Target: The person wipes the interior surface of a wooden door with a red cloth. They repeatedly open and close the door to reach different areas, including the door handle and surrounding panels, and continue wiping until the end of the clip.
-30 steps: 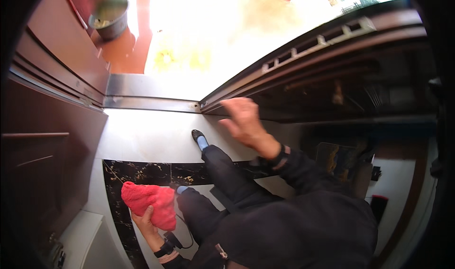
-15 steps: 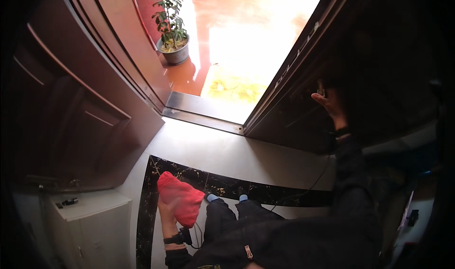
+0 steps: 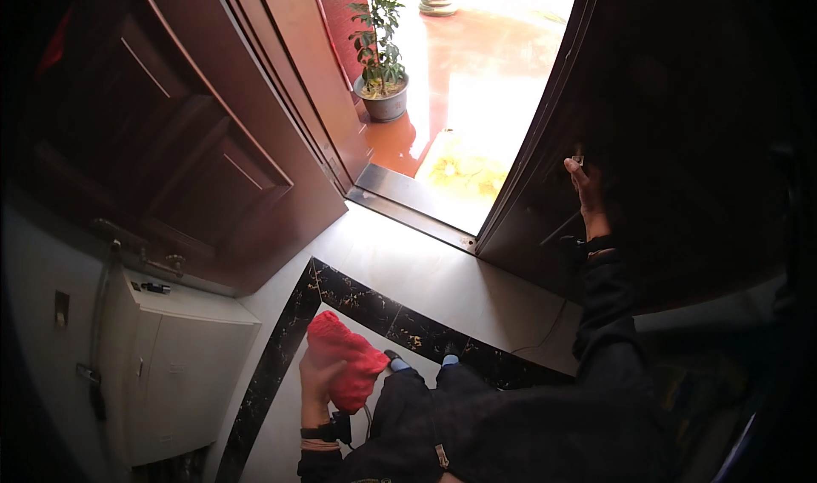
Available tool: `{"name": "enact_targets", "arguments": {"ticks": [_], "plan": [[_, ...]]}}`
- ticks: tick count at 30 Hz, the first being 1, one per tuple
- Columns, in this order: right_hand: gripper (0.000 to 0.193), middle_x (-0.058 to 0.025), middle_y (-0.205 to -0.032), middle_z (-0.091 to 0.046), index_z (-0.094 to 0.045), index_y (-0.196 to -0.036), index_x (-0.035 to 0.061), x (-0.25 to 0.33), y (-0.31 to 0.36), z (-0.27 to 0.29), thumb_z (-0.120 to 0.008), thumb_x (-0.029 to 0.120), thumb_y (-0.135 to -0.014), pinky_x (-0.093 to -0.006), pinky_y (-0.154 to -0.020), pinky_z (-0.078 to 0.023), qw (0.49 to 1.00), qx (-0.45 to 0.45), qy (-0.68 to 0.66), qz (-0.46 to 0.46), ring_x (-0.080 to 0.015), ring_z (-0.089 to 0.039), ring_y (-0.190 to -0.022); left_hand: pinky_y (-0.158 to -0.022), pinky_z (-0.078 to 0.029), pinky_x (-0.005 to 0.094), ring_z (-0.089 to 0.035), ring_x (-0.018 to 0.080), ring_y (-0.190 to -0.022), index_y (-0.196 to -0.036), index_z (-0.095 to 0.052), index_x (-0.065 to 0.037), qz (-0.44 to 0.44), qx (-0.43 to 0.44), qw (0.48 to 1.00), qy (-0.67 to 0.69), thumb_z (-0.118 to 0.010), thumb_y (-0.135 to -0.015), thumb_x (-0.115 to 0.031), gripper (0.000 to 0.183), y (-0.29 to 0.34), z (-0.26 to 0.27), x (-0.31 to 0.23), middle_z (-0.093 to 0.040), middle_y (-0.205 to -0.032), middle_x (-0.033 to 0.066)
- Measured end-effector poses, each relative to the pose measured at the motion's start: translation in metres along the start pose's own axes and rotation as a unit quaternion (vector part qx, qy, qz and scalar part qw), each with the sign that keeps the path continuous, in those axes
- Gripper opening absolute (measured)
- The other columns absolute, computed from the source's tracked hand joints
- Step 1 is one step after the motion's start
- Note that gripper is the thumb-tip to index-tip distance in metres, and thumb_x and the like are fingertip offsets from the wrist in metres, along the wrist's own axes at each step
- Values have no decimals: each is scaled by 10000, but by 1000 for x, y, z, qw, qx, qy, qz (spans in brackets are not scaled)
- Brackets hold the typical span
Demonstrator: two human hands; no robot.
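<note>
My left hand (image 3: 317, 376) is closed around a crumpled red cloth (image 3: 342, 360), held low in front of my left leg. Dark cords hang by that wrist. My right arm reaches out to the dark right-hand door (image 3: 672, 168). There my right hand (image 3: 589, 195) is curled at a small metal door handle (image 3: 578, 159), thumb toward the doorway; shadow hides some of its fingers. A slanted thin bar (image 3: 559, 230) shows on the door just below that hand.
The brown panelled left door (image 3: 170, 117) stands open beside a white cabinet (image 3: 191, 320) with a small black object (image 3: 156, 287) on top. A metal threshold (image 3: 408, 217) crosses the doorway. Outside are a potted plant (image 3: 385, 104), a column base (image 3: 437, 5) and a sunlit mat (image 3: 464, 161).
The view has turned, so the doorway lies further right. My right fingers have closed in at the door handle, and the metal plates on that door's edge no longer show. The cloth stays in my left hand.
</note>
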State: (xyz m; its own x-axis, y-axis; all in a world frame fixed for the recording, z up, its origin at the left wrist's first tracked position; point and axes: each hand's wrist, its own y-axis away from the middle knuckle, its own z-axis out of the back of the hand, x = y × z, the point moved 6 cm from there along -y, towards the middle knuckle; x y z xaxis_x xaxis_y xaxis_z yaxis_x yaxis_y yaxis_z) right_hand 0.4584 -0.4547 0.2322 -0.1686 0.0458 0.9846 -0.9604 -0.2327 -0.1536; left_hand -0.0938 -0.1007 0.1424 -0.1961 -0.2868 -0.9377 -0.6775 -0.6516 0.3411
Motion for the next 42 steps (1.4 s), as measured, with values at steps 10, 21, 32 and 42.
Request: {"name": "enact_targets", "arguments": {"ticks": [10, 21, 32, 42], "plan": [[399, -13, -993, -614, -636, -1054, 3, -6, -8, 16, -724, 321, -829, -286, -828, -459, 991, 27, 108, 68, -113, -573, -918, -927, -506, 386, -655, 240, -1001, -1224, -558, 14, -42, 13, 995, -87, -750, -635, 17, 620, -13, -25, -49, -665, -1106, 123], [514, -39, -962, -689, -679, -1062, 1, 33, -15, -13, -766, 441, -809, -208, -712, -468, 978, -37, 69, 195, -118, -664, -914, -926, -532, 377, -668, 229, -1009, -1217, -586, -10, -65, 256, 964, 31, -805, -680, -16, 580, 21, -109, -87, -682, -1108, 127], [489, -35, -861, -647, -669, -1001, 36, 32, 45, -2, -756, 476, -805, -271, -709, -466, 986, 52, 155, 35, -127, -600, -792, -880, -511, 344, -656, 209, -955, -1166, -604, 10, 1, 4, 998, -70, -758, -623, 11, 564, 57, 73, -79, -681, -1048, 99], [470, -134, -885, -671, -687, -900, 89, 139, 202, -8, -725, 516, -709, -406, -718, -485, 841, 103, 531, 8, -300, -638, -805, -845, -565, 388, -673, 242, -947, -1211, -572, 20, -104, 382, 918, -40, -771, -683, 15, 564, -74, -153, -155, -680, -1055, 148]]}}
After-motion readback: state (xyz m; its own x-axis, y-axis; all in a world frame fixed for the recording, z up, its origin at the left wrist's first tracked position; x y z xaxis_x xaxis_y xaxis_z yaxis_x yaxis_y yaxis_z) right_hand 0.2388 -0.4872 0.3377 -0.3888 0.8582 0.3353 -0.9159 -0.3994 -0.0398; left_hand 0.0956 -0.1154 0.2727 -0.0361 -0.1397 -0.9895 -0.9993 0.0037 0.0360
